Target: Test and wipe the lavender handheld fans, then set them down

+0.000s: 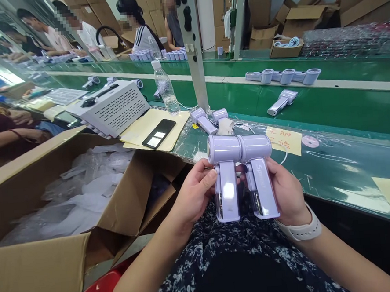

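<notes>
In front of my lap I hold two lavender handheld fans, shaped like small hair dryers, side by side with their barrels touching. My left hand (199,187) is closed around the handle of the left handheld fan (228,183), thumb on its side. My right hand (287,193) is closed on the right handheld fan (261,186), whose handle carries white lettering reading "Speed". Clear lower sections of both handles show parts inside. My fingers behind the handles are mostly hidden. Just beyond, two similar fans (204,121) lie on the green bench (335,168) by a white cable.
An open carton (119,212) of clear plastic bags stands at my left. Behind it are a grey metal box (113,107), a phone (159,133) on yellow paper and a water bottle (167,88). More fans (288,76) lie on the line ahead, where several people work opposite.
</notes>
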Available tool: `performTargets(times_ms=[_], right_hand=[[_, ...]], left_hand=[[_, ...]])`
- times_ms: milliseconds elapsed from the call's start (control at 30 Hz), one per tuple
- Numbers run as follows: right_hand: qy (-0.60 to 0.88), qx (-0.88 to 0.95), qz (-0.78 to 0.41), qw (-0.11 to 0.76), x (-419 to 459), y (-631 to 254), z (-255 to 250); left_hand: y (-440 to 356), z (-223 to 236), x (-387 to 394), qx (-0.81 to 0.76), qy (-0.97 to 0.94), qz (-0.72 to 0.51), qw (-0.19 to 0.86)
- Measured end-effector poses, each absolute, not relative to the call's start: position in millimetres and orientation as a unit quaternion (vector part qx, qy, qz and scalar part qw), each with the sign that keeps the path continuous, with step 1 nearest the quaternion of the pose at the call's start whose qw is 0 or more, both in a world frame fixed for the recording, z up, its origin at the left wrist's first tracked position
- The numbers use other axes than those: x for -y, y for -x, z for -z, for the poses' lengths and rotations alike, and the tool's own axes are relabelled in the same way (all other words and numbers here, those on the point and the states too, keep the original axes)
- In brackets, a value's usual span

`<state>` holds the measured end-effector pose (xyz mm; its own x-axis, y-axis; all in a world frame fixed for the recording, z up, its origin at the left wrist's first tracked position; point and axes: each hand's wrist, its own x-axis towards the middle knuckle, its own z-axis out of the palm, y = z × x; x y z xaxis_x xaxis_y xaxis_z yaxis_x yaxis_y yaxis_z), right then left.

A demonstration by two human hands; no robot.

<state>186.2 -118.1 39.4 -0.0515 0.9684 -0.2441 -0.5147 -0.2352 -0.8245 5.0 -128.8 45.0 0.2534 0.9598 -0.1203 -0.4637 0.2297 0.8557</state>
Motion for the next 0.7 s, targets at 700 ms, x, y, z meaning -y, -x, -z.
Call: performTargets(times_ms=[700], right_hand=[[0.238, 0.674, -0.436, 0.547, 137.5, -218.3, -40.1]], left_hand=[[14.2, -32.4, 147.4, -0.393, -0.606, -0.63, 0.285]])
